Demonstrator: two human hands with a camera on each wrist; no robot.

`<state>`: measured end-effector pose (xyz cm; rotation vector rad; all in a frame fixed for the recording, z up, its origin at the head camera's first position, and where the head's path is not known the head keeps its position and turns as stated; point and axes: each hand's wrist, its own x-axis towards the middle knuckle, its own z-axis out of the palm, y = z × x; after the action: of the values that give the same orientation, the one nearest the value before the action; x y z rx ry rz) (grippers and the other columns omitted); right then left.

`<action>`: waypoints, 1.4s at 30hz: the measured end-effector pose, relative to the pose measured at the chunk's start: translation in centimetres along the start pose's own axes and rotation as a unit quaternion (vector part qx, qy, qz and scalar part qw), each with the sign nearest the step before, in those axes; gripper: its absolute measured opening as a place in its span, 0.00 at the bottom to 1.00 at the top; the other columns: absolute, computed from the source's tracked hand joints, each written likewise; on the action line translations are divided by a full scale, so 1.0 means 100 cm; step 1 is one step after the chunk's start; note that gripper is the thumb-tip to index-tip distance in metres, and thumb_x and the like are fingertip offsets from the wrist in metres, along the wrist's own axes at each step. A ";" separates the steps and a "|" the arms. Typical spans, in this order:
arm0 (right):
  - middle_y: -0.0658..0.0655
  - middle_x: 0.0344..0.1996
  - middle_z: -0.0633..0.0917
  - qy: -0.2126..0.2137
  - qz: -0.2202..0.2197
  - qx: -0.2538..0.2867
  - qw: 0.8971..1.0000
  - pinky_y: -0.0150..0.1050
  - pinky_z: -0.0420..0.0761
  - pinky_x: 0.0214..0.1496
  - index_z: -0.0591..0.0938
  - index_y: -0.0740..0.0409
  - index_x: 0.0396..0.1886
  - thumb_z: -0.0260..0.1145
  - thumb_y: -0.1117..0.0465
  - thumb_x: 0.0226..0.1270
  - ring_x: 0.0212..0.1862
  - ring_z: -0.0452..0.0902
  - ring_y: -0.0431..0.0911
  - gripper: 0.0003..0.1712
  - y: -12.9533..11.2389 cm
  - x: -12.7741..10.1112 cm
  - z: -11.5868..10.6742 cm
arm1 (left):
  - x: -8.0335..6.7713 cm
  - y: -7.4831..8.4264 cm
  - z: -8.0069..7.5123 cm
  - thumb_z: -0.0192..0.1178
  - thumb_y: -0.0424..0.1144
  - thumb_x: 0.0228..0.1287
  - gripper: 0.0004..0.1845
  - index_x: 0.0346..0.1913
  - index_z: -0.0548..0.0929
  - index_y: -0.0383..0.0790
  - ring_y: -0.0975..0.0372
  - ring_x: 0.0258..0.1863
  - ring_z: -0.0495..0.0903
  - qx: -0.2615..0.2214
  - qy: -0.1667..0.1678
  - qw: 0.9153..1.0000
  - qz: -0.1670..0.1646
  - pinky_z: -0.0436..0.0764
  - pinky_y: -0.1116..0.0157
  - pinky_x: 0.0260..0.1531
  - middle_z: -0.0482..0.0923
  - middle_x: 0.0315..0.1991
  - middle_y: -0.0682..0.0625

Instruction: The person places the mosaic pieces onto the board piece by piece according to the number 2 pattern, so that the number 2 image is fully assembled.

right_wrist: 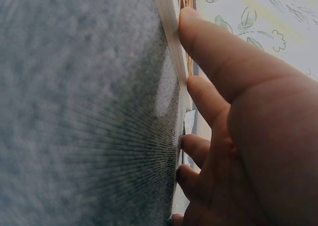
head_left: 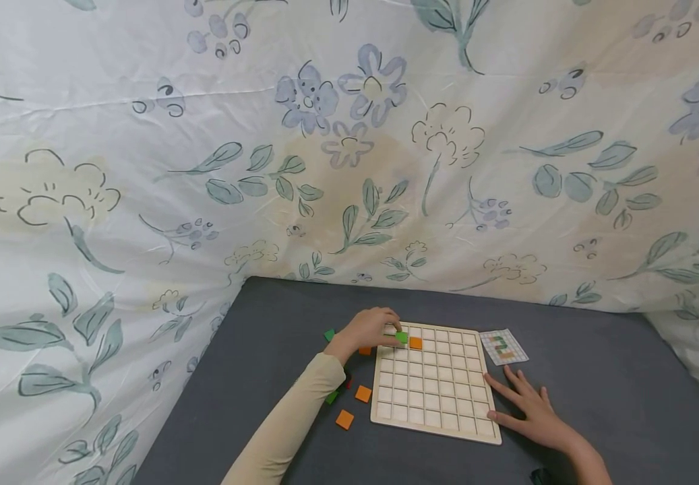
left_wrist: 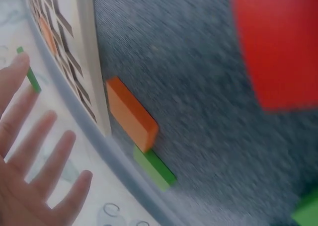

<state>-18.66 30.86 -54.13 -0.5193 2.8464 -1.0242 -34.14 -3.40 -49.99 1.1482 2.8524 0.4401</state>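
Left hand [head_left: 369, 329] pinching green tile [head_left: 401, 337], right hand [head_left: 528, 409] flat beside board [head_left: 434, 384]

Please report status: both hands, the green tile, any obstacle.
Left hand pinches green tile over grid board, top row. Right hand flat on table, steadying board edge. Orange tile in next cell; nothing blocking.

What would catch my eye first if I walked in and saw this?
Probably the huge flowered sheet draped behind and around the dark grey table. Next, the pale wooden grid board in the middle of the table, where the left hand pinches a green tile at the board's far edge beside an orange tile. The right hand lies flat by the board's right edge.
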 end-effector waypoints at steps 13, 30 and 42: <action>0.75 0.68 0.51 0.002 0.006 -0.004 1.000 0.80 0.31 0.50 0.65 0.48 0.68 0.65 0.48 0.58 0.66 0.37 0.77 0.38 0.001 0.001 0.001 | 0.014 0.013 0.009 0.62 0.56 0.56 0.15 0.45 0.83 0.56 0.62 0.55 0.73 -0.003 -0.007 1.000 0.010 0.74 0.65 0.52 0.74 0.57 0.57; 0.75 0.68 0.51 0.001 0.002 -0.001 1.000 0.80 0.31 0.50 0.65 0.48 0.68 0.65 0.49 0.59 0.66 0.36 0.78 0.37 0.003 0.000 0.002 | 0.029 0.031 0.020 0.62 0.56 0.56 0.14 0.43 0.83 0.58 0.65 0.52 0.74 0.016 -0.013 1.000 0.011 0.69 0.59 0.59 0.76 0.53 0.60; 0.75 0.69 0.51 -0.001 0.005 0.004 1.000 0.80 0.30 0.51 0.65 0.47 0.69 0.65 0.49 0.59 0.66 0.36 0.77 0.37 0.004 0.000 0.001 | 0.037 0.033 0.027 0.62 0.57 0.55 0.15 0.44 0.83 0.59 0.62 0.55 0.72 0.000 -0.023 1.000 -0.009 0.69 0.56 0.59 0.75 0.55 0.61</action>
<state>-18.80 31.09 -54.50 -0.5050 2.8395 -1.0328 -34.26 2.06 -51.44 1.1166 2.8212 0.4057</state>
